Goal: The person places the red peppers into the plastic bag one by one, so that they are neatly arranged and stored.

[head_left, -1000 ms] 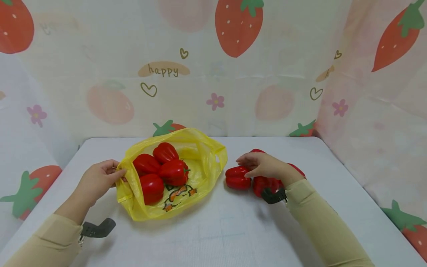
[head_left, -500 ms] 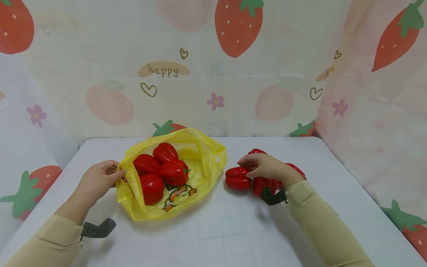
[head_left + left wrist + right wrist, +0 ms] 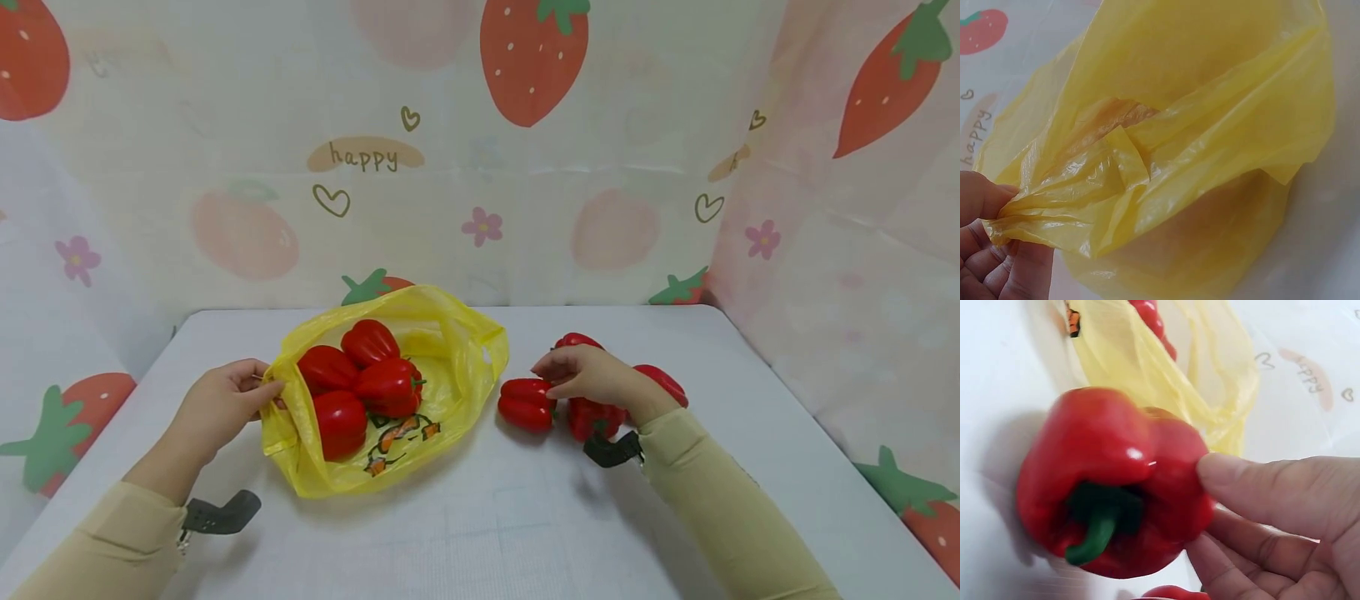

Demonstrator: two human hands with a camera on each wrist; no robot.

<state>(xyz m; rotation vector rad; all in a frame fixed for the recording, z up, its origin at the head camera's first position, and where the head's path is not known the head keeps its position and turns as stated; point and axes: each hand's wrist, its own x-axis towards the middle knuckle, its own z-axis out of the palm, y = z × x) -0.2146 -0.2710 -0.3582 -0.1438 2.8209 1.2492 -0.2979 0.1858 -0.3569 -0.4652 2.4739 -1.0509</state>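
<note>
My left hand (image 3: 221,407) pinches the left rim of a yellow plastic bag (image 3: 468,392), its thumb over the gathered film in the left wrist view. The bag lies on its side with its mouth open towards me. Several red bell peppers (image 3: 390,387) sit inside it. To the right of the bag, my right hand (image 3: 600,379) holds another red bell pepper (image 3: 525,408) between thumb and fingers. In the right wrist view this held pepper (image 3: 1104,444) shows its green stem, and the thumb presses its side. The fingertips behind it are partly hidden.
More red bell peppers lie around the right hand: one behind it (image 3: 576,340), one below it (image 3: 592,419) and one by the wrist (image 3: 663,383). All rest on a white table (image 3: 465,533). A strawberry-print cloth (image 3: 525,167) stands at the back and sides.
The pepper at my right fingertips has shifted slightly left and turned, its stem end swinging towards me. My left hand and the bag stay in place.
</note>
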